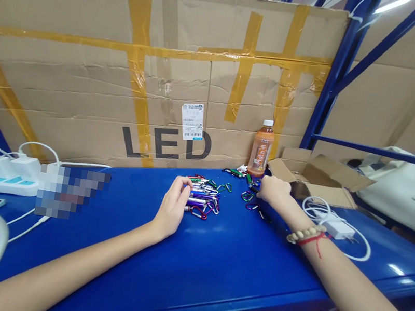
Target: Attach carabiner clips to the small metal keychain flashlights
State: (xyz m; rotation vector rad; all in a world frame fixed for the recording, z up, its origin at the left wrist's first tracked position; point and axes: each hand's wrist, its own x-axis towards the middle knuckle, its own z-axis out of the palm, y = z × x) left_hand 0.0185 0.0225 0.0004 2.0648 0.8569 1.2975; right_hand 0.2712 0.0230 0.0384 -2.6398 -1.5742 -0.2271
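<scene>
My left hand pinches a keychain from the pile mid-worktop; my right hand is clenched on another near the back edge.

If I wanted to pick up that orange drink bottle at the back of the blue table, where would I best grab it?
Probably around the middle of the orange bottle, from the front. It stands upright, with the cardboard sheet right behind it and an open box to its right, so the front is the free side. The right hand is nearest, among the small keychain clips the left hand touches.
</scene>
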